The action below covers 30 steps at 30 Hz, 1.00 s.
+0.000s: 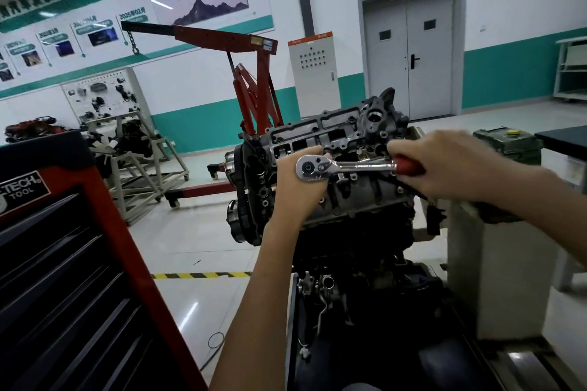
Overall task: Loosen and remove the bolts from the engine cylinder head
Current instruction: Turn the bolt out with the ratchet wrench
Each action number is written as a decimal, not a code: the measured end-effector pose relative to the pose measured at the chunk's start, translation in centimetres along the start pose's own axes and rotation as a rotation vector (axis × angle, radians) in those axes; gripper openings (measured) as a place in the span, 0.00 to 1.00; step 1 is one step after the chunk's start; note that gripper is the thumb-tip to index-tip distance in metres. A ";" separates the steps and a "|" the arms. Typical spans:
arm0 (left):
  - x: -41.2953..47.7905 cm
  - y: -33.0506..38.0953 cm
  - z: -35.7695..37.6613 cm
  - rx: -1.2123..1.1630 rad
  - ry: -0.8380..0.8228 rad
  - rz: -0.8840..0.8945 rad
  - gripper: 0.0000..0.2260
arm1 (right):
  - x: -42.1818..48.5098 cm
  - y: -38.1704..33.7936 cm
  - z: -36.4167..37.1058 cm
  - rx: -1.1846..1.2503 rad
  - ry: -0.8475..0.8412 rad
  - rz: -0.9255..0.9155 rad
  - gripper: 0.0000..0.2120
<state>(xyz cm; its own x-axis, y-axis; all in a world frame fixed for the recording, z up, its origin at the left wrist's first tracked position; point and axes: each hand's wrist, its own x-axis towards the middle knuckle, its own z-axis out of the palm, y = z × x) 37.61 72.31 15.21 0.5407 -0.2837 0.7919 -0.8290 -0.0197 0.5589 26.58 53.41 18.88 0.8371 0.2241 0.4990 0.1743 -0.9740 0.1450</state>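
The grey cylinder head (333,133) tops a dark engine on a stand in the middle of the view. A chrome ratchet wrench (344,166) with a red handle lies level above its near side. My right hand (457,165) grips the red handle. My left hand (297,187) cups the ratchet's round head from below and behind, fingers curled round it. The socket and the bolt under the ratchet head are hidden by my left hand. Several bolt holes and bosses show along the head's upper face.
A red and black tool cabinet (70,263) stands close at the left. A red engine hoist (254,79) is behind the engine. A grey bench (495,263) sits at the right, a green can (508,143) beyond it. Yellow-black tape (200,275) marks the floor.
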 end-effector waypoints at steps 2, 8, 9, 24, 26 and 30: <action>0.0 -0.1 0.3 -0.023 0.030 -0.019 0.19 | 0.0 -0.1 -0.2 -0.033 0.052 0.011 0.04; -0.6 -0.5 1.0 -0.084 0.135 -0.039 0.19 | -3.8 -10.2 8.2 0.661 0.025 0.347 0.08; -0.6 -0.4 1.3 -0.105 0.129 -0.038 0.19 | -3.9 -12.2 9.2 0.859 0.044 0.383 0.08; -0.8 -0.1 0.1 -0.022 0.088 -0.032 0.19 | -0.3 -1.2 0.9 -0.006 0.034 0.022 0.05; -1.1 -0.4 0.3 -0.084 0.143 -0.053 0.19 | -2.4 -4.3 4.4 0.156 0.032 0.129 0.06; -0.9 0.1 1.1 -0.087 0.119 -0.024 0.19 | -4.1 -11.9 10.1 0.761 0.075 0.365 0.09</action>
<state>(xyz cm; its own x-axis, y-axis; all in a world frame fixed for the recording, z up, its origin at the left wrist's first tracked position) 36.90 71.53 14.24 0.5773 -0.1680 0.7990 -0.8031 0.0600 0.5929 26.35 63.77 6.48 0.8769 -0.1331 0.4618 0.2236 -0.7375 -0.6372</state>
